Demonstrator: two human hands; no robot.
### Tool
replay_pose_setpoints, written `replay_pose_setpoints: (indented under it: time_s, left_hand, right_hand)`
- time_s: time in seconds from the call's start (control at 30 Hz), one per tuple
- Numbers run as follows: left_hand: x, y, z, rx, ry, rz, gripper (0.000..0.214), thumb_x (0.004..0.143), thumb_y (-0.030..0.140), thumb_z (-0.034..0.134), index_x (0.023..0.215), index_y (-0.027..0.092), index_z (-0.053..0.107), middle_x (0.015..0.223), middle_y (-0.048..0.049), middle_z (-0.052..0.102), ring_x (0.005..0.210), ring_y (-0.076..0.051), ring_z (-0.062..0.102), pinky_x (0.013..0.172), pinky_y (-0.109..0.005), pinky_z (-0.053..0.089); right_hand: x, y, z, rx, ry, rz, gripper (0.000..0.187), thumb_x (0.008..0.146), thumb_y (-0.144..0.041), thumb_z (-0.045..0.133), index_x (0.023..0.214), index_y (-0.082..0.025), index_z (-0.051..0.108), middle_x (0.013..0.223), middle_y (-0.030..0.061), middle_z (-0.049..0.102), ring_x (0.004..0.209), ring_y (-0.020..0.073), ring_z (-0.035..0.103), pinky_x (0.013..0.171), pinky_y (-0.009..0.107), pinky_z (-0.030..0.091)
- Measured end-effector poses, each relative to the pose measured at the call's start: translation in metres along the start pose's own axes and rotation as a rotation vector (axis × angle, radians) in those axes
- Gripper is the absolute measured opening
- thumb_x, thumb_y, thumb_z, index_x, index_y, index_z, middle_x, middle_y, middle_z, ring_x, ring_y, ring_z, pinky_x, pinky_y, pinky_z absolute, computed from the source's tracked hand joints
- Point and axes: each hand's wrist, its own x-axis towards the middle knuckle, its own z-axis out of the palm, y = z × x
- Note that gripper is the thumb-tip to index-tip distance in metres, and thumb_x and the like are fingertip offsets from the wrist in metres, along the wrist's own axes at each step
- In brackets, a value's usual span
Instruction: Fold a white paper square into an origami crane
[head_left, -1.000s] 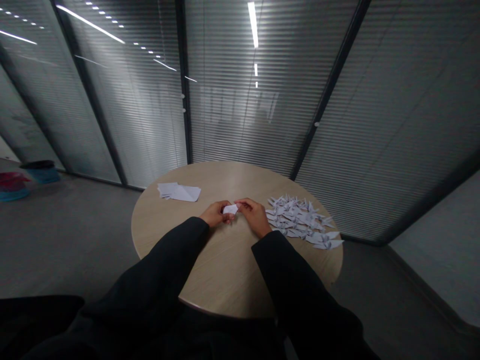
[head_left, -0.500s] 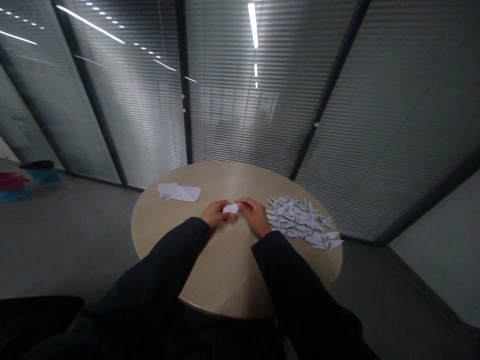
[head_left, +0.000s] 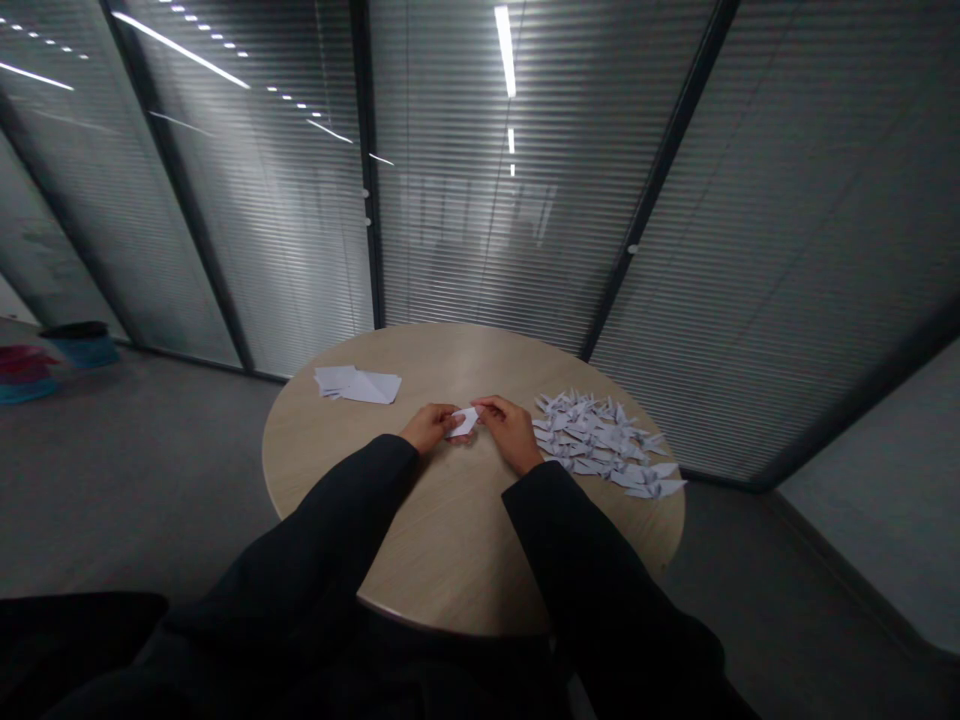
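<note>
Between my two hands is a small piece of folded white paper (head_left: 464, 421), held just above the middle of the round table. My left hand (head_left: 431, 427) grips its left side, thumb on top and fingers beneath. At the paper's upper right edge, my right hand (head_left: 510, 428) pinches it between thumb and fingertips. Close by on the right lies a spread of folded paper cranes (head_left: 600, 440), partly behind my right hand. Flat white paper sheets (head_left: 360, 384) lie fanned out at the back left.
The round wooden table (head_left: 450, 560) stands in front of a glass partition (head_left: 480, 260) with blinds. On the floor at far left are a blue bin (head_left: 81, 346) and a red and blue tub (head_left: 27, 375).
The folded paper has turned a little between my fingers, and my left thumb has shifted over its face. Both arms stay in place.
</note>
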Motion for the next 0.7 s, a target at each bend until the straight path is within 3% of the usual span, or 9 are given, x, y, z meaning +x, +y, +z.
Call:
replay_pose_setpoints:
  time_s: [0.7]
  left_hand:
    - [-0.001, 0.006, 0.003, 0.010, -0.026, 0.071, 0.053, 0.073, 0.055, 0.058, 0.083, 0.004, 0.066, 0.069, -0.0124, 0.064, 0.057, -0.014, 0.054, 0.055, -0.026, 0.040]
  right_hand:
    - [-0.001, -0.006, -0.001, -0.046, -0.019, -0.006, 0.022, 0.079, -0.028, 0.051, 0.088, -0.017, 0.068, 0.077, 0.0044, 0.069, 0.068, 0.0156, 0.063, 0.065, 0.027, 0.048]
